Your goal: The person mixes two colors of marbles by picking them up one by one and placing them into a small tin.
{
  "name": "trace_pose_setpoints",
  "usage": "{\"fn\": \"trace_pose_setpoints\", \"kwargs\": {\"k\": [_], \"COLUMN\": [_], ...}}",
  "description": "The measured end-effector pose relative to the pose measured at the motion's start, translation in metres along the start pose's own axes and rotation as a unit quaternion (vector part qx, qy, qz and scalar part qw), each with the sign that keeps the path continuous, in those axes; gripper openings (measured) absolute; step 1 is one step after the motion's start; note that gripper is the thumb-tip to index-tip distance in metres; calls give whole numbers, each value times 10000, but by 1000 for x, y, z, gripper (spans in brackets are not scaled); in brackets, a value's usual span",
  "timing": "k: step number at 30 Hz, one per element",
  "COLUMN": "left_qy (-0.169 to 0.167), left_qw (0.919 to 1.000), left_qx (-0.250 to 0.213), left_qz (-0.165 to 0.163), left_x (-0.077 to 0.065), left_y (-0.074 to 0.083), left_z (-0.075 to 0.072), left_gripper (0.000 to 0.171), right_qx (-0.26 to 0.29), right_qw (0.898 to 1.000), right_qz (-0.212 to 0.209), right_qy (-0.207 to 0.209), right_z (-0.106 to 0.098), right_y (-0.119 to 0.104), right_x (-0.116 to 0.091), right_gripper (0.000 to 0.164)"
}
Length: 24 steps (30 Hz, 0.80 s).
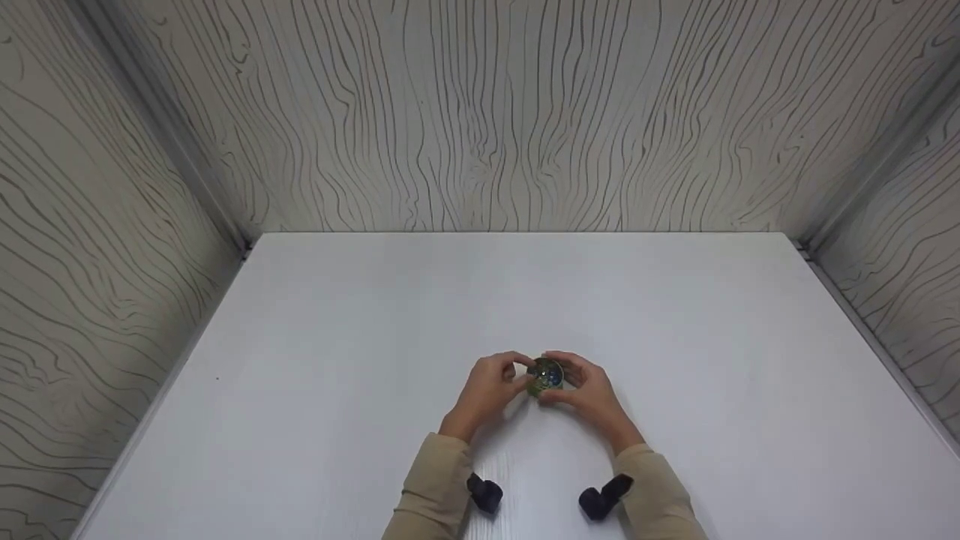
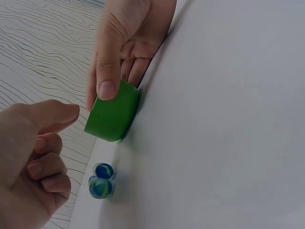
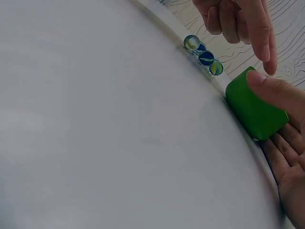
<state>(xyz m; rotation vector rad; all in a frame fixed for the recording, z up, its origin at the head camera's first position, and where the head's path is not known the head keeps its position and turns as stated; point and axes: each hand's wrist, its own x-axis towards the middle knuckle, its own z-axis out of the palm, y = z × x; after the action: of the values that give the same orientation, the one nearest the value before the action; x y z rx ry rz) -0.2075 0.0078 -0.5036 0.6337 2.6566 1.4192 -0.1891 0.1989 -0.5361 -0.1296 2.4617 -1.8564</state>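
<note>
Right of midway between the white tabletop's (image 1: 352, 315) left and right edges, well short of its far edge, a smooth green cup (image 2: 113, 114) stood upright. A person's right hand (image 1: 592, 394) gripped it, thumb on one side, fingers wrapped behind. The left hand (image 1: 487, 386) hovered at the cup's left rim, forefinger and thumb close together, other fingers curled in; whether they pinched anything could not be told. Shiny bluish contents showed in the mouth. Just left of the cup, a cluster of clear glass marbles with blue, green and yellow swirls (image 3: 206, 58) lay on the tabletop. Beige sleeves (image 1: 435, 480) covered both forearms; pale wood-grain-patterned walls (image 1: 480, 112) surrounded the tabletop.
</note>
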Motion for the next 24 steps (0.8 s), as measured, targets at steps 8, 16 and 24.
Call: {"fn": "trace_pose_setpoints", "kwargs": {"k": [8,16,24], "left_qy": [64,29,214], "left_qw": [9994,9992,9989], "left_qx": [-257,-320,-210], "left_qz": [-237,-242,-352], "left_x": [0,-2,-4], "left_y": [-1,-1,-5], "left_z": [-10,-14,-20], "left_gripper": [18,19,19], "right_qx": [-13,-26,-35], "right_qw": [9999,9997,9995], "right_qz": [98,190,218], "right_qy": [45,124,204], "right_z": [0,1,3], "right_y": [-1,0,0], "right_x": [0,1,1], "right_gripper": [64,64,64]}}
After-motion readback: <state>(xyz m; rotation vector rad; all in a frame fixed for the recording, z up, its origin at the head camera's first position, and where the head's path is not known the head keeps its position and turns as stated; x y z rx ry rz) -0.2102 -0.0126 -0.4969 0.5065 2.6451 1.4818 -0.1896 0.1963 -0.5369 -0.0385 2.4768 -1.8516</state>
